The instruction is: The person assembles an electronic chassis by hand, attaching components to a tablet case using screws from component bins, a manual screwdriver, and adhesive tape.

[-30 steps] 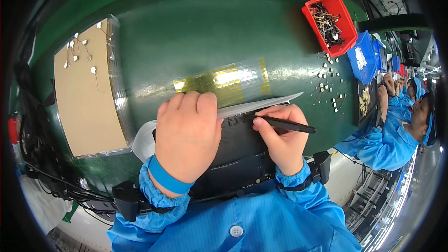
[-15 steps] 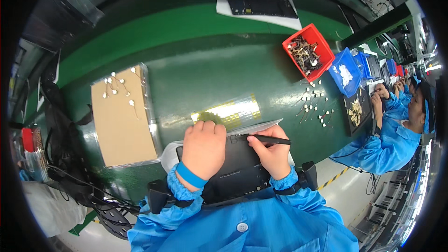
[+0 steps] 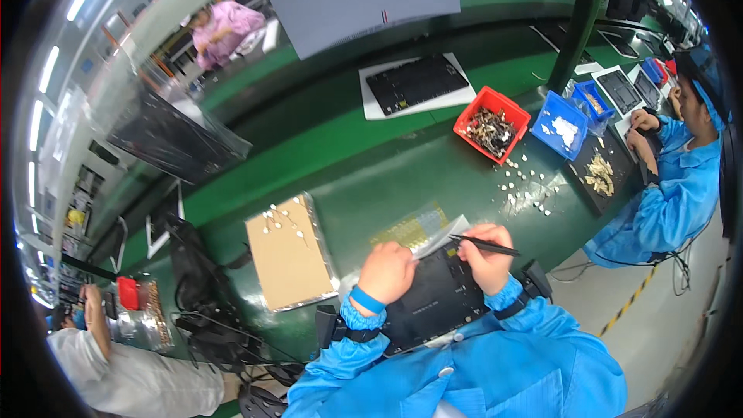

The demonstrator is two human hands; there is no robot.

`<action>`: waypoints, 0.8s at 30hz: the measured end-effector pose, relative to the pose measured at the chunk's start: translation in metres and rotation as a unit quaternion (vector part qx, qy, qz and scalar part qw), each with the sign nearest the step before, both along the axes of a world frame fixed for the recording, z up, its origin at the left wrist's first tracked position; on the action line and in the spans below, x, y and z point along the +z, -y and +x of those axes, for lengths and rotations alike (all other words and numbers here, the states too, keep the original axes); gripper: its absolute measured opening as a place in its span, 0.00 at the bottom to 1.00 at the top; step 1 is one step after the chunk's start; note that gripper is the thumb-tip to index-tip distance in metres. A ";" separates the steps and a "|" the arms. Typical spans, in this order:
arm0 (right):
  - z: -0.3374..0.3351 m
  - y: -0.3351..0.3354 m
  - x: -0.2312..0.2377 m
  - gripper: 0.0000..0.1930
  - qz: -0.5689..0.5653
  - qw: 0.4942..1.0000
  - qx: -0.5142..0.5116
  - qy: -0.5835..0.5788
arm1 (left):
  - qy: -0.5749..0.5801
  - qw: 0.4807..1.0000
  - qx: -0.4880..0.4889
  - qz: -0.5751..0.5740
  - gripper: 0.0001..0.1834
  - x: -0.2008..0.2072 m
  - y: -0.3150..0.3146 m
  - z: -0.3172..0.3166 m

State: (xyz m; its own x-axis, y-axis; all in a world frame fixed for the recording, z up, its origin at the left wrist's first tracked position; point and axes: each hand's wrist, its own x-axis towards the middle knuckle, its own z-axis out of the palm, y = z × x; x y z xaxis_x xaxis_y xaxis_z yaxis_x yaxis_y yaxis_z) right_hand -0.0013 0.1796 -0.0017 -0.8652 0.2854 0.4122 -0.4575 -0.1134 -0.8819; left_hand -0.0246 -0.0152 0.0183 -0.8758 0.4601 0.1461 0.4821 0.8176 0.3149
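A flat black device panel [image 3: 433, 298] lies in front of me on a white sheet [image 3: 450, 234]. My right hand [image 3: 486, 263] grips a pair of black tweezers [image 3: 495, 245] over the panel's far right part; the tips are too small to make out. At the panel's far left edge is my left hand [image 3: 388, 272], its fingers curled down and closed; whatever they pinch is hidden beneath them. A blue band [image 3: 367, 299] circles the left wrist. Just beyond the hands lies a yellow sheet of small pieces [image 3: 410, 226].
To the left, a cardboard sheet [image 3: 290, 263] carries several white-headed wires. A red bin [image 3: 495, 101] of small parts, a blue bin [image 3: 548, 130] and scattered white-tipped pieces [image 3: 534, 197] are at the right. Another black panel [image 3: 414, 85] rests farther back. A co-worker [image 3: 685, 162] sits at right.
My view has tilted up and turned left, so more of the far side shows. Both hands stay at the panel's far edge, the tweezers still in my right hand.
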 end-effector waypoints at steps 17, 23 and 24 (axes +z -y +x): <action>-0.023 -0.061 0.010 0.11 -0.082 0.995 -0.049 0.022 | -0.087 0.898 0.414 0.121 0.14 -0.052 0.247 -0.337; -0.023 -0.065 0.000 0.14 -0.106 0.991 -0.050 0.066 | -0.077 0.887 0.431 -0.146 0.13 -0.013 0.243 -0.365; -0.024 -0.064 0.002 0.14 -0.110 0.991 -0.050 0.062 | -0.051 0.860 0.504 -0.053 0.12 -0.001 0.243 -0.359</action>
State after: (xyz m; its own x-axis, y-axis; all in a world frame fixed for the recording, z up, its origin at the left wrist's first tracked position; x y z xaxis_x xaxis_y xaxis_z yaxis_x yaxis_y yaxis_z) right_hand -0.0250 0.2432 0.0003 -0.8684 0.4426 0.2236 -0.3662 -0.2683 -0.8910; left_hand -0.3834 -0.2586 0.0176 -0.8221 -0.5111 0.2508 -0.4687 0.8576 0.2116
